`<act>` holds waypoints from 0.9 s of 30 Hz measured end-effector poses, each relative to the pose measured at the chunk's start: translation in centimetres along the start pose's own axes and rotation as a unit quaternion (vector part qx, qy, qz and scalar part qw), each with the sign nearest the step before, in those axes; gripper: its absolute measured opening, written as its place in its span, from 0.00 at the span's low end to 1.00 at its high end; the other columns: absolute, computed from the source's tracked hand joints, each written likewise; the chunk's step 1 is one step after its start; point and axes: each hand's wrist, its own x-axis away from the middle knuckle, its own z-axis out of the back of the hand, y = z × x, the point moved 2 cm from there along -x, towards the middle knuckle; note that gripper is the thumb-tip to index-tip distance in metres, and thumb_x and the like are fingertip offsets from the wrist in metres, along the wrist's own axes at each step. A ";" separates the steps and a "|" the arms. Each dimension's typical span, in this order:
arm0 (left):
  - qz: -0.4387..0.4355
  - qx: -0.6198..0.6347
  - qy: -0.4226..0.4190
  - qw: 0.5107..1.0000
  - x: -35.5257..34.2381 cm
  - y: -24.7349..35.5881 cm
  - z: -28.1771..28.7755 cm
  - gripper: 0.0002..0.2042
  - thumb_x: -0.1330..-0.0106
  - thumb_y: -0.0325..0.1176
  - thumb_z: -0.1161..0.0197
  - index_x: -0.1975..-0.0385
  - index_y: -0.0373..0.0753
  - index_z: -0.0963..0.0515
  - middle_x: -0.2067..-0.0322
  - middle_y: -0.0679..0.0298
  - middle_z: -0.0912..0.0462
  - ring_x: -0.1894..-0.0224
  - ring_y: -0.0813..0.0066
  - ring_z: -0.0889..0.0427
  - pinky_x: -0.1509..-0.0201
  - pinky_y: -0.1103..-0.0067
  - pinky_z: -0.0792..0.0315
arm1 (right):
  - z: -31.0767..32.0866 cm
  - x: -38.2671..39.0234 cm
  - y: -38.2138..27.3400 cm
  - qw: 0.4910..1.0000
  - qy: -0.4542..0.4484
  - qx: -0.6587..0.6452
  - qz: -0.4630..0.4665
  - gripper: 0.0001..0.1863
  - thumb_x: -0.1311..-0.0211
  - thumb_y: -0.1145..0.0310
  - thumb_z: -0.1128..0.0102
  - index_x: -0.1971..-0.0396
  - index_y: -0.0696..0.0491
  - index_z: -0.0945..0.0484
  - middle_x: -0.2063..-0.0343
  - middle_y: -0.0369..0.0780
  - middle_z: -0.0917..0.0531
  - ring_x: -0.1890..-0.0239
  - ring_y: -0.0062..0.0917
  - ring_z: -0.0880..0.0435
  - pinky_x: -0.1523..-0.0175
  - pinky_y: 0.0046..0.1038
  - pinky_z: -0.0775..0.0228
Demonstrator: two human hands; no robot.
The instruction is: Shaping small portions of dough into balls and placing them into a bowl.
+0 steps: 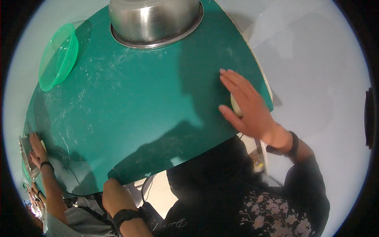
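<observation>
My right hand [248, 106] lies over a pale lump that looks like dough [235, 106], near the right edge of the green tabletop [130, 94]. Its fingers are stretched out, with the thumb apart, and the palm covers most of the lump. At the near edge of the table is my left hand [111, 185], below a dark wristband. Its fingers are hidden from view, and nothing shows in it.
An upturned steel bowl [154, 23] stands at the far side. A translucent green plastic basin [71, 59] is at the far left. White powder streaks the tabletop. At the left edge, another person's hand [37, 148] rests beside a pale piece.
</observation>
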 end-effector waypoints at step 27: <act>-0.086 -0.220 -0.026 0.971 0.8 -0.8 1.5 0.14 0.22 0.30 0.44 0.46 0.33 0.13 0.46 0.48 0.11 0.37 0.54 0.16 0.28 0.65 0.25 | -0.2 0.7 -1.0 0.994 -0.025 0.100 0.036 0.43 0.27 0.56 0.31 0.22 0.64 0.34 0.21 0.54 0.32 0.18 0.53 0.35 0.15 0.53 0.43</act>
